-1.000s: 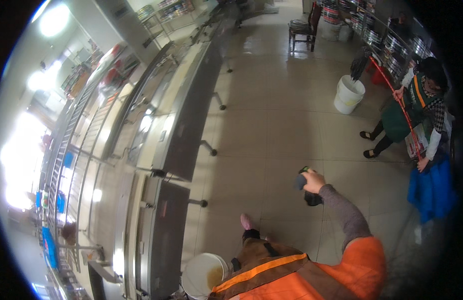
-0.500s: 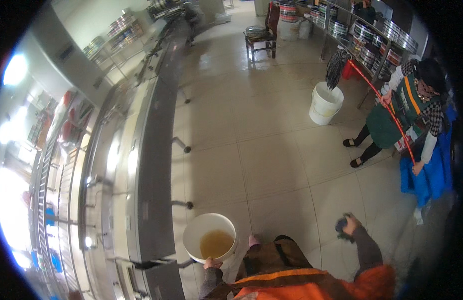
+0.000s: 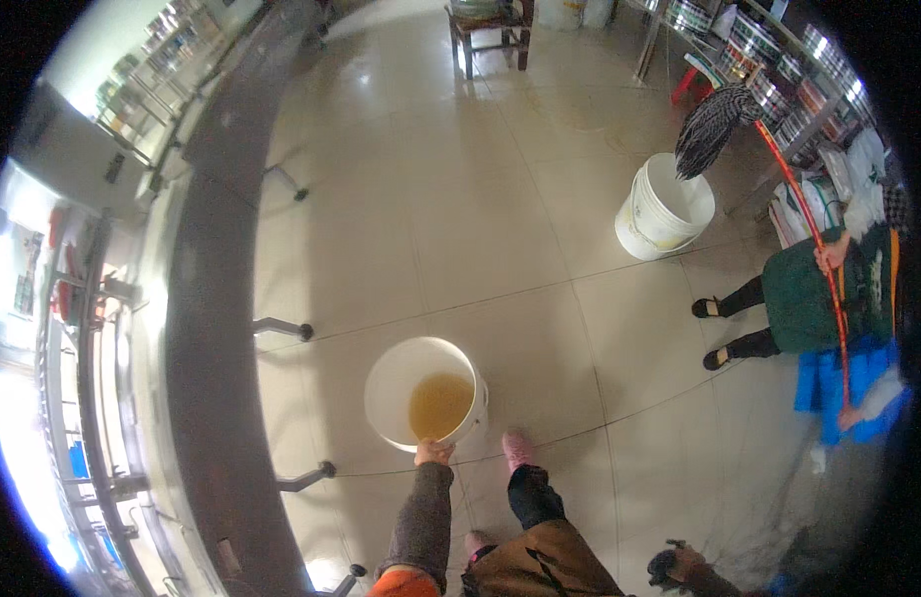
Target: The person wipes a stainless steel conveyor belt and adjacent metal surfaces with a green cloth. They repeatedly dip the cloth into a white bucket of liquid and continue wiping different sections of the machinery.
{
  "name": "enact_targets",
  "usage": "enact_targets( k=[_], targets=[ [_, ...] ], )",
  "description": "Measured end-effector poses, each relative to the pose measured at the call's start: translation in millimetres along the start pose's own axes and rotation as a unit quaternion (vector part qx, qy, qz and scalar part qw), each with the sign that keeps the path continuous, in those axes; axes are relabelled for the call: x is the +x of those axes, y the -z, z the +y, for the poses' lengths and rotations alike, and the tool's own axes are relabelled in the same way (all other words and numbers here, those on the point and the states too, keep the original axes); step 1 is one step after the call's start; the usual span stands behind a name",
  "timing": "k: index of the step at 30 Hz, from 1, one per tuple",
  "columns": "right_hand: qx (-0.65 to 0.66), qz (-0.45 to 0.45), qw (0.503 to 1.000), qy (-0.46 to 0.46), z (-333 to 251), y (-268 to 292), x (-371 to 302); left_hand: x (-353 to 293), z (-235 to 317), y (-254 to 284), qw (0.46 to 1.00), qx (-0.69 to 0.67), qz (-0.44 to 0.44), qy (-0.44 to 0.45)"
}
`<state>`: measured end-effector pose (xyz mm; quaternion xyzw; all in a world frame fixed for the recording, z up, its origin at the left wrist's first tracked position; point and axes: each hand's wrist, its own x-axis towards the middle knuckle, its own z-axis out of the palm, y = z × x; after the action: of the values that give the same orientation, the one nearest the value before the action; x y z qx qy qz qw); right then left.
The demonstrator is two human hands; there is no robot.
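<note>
My left hand [image 3: 434,453] is closed on the near rim of a white bucket [image 3: 391,388]. Brownish-yellow liquid [image 3: 442,403] lies in the bucket, which tilts in front of my feet. Low on the right, my right hand [image 3: 691,565] is wrapped round a small, dark, crumpled thing [image 3: 663,569]. Blur keeps me from telling its kind. That hand is well apart from the bucket.
A co-worker in a green apron [image 3: 814,298] holds a red-handled mop [image 3: 714,129] above a second white bucket [image 3: 644,214]. Along the left runs a long metal machine [image 3: 216,298] with feet jutting out. A wooden chair [image 3: 488,25] stands ahead; shelves of tins [image 3: 749,45] stand right.
My left arm has stretched forward with the bucket. My right hand, still round the dark thing, sits lower in view. The view has shifted downward, and the co-worker's mop is still above the other bucket.
</note>
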<state>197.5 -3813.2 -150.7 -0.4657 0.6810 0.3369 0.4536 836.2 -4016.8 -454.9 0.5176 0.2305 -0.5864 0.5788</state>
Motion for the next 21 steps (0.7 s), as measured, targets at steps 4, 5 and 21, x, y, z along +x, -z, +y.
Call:
enact_targets(
  k=[4,5,21],
  targets=[
    [-0.008,0.038,0.999,-0.007,-33,76,36,51,-33,-100,0.997,0.079,-0.012,-0.002],
    [-0.015,0.046,0.999,-0.013,-39,90,39,48,-37,-136,0.997,0.061,0.039,-0.001],
    [-0.185,0.12,0.952,0.214,-345,267,81,-225,157,-55,0.784,0.582,0.112,-0.184]
  ],
)
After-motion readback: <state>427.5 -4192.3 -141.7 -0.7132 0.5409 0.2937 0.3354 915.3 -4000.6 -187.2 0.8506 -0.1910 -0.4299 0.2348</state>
